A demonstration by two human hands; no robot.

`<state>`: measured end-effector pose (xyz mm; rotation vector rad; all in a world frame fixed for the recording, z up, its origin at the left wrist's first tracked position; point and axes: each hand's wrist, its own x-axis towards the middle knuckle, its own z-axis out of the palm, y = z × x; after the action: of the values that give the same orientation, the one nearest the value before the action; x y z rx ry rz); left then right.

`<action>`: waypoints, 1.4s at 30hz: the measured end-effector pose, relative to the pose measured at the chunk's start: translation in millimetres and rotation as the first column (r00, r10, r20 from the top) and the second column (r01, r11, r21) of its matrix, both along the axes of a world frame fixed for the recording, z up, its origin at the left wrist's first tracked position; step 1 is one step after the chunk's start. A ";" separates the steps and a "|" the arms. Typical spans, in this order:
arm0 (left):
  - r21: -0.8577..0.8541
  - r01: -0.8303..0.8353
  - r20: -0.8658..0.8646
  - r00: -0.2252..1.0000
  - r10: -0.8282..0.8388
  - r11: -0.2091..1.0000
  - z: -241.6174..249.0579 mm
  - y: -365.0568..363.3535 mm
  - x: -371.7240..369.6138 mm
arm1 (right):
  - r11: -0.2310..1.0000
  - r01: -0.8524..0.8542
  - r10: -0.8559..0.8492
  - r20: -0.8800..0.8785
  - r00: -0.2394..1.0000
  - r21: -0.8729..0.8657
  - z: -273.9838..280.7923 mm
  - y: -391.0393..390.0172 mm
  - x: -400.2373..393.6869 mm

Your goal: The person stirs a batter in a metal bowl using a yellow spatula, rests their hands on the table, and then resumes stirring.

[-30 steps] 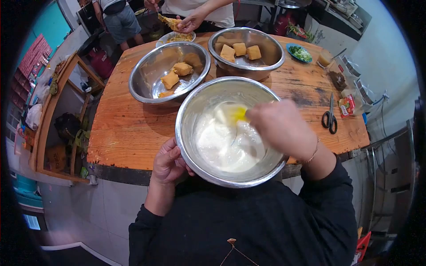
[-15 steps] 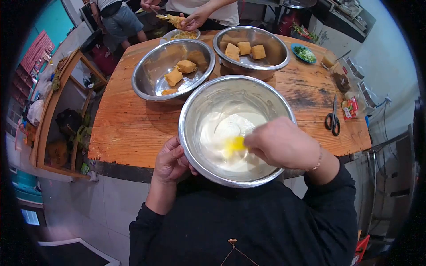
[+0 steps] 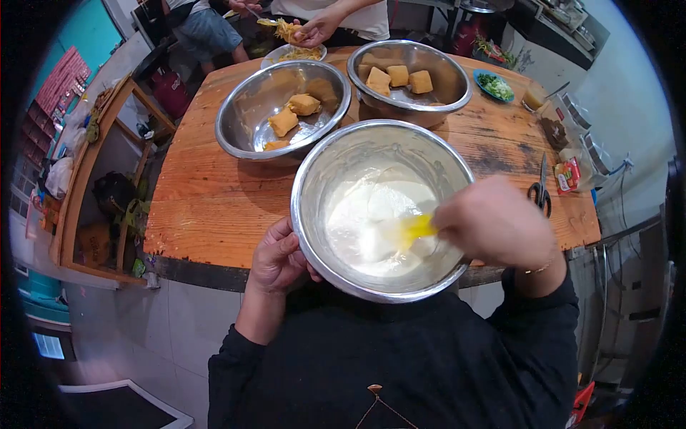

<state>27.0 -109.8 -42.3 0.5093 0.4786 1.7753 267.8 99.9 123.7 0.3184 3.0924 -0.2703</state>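
Note:
A metal mixing bowl [image 3: 311, 236] of creamy white batter [image 3: 379, 204] is tilted toward me at the table's front edge. My left hand [image 3: 279, 256] grips its left rim, thumb outside and fingers underneath. In my right hand [image 3: 500, 223], blurred by motion, is a yellow utensil [image 3: 418, 229] whose lower end is smeared over the batter; its exact kind does not show. Behind stand two more metal bowls: the left bowl [image 3: 232, 132] and the right bowl [image 3: 457, 89], each with several stuffed tofu-like golden blocks [image 3: 283, 123].
Black scissors [image 3: 540, 189], a red packet [image 3: 568, 176] and a blue plate of chopped greens [image 3: 493, 86] lie along the table's right side. Across the table, a co-worker's hand [image 3: 318, 30] holds shredded food above a white plate [image 3: 269, 61]. A wooden shelf [image 3: 68, 243] stands left.
My right hand has swung right and slightly away from the bowl's middle, with the yellow utensil. The left hand keeps its hold. The view has shifted slightly.

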 end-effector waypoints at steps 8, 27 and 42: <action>0.021 0.039 0.000 0.999 -0.039 0.999 2.4 0.5 -0.5 | 0.996 -0.073 0.075 0.031 0.997 -0.041 -33.8 -2.3 -29.1; -0.013 0.031 -0.018 0.999 -0.031 0.999 5.6 1.1 0.0 | 0.974 0.162 -0.173 0.061 0.983 0.156 15.3 21.4 -24.3; -0.015 0.031 -0.023 0.999 -0.031 0.999 7.0 2.7 2.4 | 0.996 -0.002 -0.002 0.036 0.999 0.092 -26.7 -0.4 -38.5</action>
<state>29.4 -107.1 -35.2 0.5255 0.4968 1.7365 229.3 99.6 97.0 0.3216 3.0750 -0.1207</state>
